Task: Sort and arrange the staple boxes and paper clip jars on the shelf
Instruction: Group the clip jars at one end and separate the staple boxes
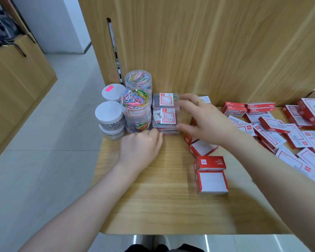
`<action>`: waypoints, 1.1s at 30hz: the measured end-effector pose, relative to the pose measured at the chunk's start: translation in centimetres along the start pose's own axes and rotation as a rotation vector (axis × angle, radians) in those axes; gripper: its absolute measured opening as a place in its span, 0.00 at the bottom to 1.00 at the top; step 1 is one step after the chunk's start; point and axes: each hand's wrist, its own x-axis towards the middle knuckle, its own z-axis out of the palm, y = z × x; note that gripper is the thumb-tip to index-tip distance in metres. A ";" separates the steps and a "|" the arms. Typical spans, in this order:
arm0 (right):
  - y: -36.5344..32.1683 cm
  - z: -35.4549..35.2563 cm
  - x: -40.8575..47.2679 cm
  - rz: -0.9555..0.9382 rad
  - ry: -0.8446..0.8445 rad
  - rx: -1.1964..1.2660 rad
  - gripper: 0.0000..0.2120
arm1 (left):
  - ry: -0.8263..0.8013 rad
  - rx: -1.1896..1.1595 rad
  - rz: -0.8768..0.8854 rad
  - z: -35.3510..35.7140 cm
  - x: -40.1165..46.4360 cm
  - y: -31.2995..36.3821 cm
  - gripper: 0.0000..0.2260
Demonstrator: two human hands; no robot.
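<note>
You're squaring up the clear clip boxes (165, 113) beside the round jars (135, 106) at the shelf's (153, 197) left end. Right hand (205, 122) spreads open around the stack, left hand (140, 148) curls loosely against its base, holding nothing. Next, I'd say, gather the scattered red staple boxes (273, 128).

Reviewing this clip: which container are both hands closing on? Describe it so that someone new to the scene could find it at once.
Start at the wooden back panel and drop to the shelf's back left corner, where the jars cluster. Just right of the round jar of coloured clips sits a stack of clear square boxes; it is the front box. Unlike its round neighbours, it is flat-sided, with a red-bordered label and a handwritten white sticker.
</note>
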 end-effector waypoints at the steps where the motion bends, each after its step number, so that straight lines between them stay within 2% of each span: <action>1: 0.6 -0.7 -0.5 0.017 0.070 0.058 0.20 | -0.003 -0.062 0.019 -0.3 0.0 0.0 0.14; 3: 2.1 -2.1 -1.9 0.062 0.133 0.112 0.18 | -0.034 -0.232 0.105 -0.8 0.1 -0.2 0.13; 6: 3.3 -2.4 -4.1 0.105 -0.095 0.057 0.23 | -0.083 -0.455 0.249 -1.2 0.7 -0.1 0.10; 8: 3.4 -1.5 -5.4 0.072 -0.146 0.003 0.21 | -0.102 -0.499 0.321 -1.2 1.1 0.6 0.10; 11: 3.2 -0.7 -6.4 0.054 -0.088 -0.024 0.18 | -0.098 -0.485 0.369 -1.1 1.4 1.9 0.12; 14: 3.0 -0.7 -6.9 0.084 -0.049 -0.072 0.21 | -0.116 -0.422 0.387 -1.0 1.8 3.1 0.12; 18: 3.0 -0.6 -7.6 0.063 -0.053 -0.133 0.25 | -0.386 -0.335 0.228 -1.2 3.1 5.3 0.23; 21: 3.1 -1.5 -7.8 0.102 0.050 -0.009 0.22 | -0.507 -0.240 0.183 -1.1 3.8 6.3 0.22; 23: 3.2 -2.2 -7.8 0.062 0.073 0.051 0.18 | -0.491 -0.258 0.145 -1.1 4.1 6.4 0.20; 27: 2.5 -2.7 -7.7 -0.038 -0.090 0.109 0.08 | -0.433 -0.440 0.033 -0.8 3.5 5.6 0.16; 31: 1.9 -2.5 -8.3 -0.140 -0.337 0.110 0.16 | -0.266 -0.615 -0.010 -1.0 1.6 4.4 0.14; 33: 2.2 -2.0 -8.4 -0.160 -0.388 0.083 0.17 | -0.214 -0.666 -0.032 -1.3 0.5 3.8 0.14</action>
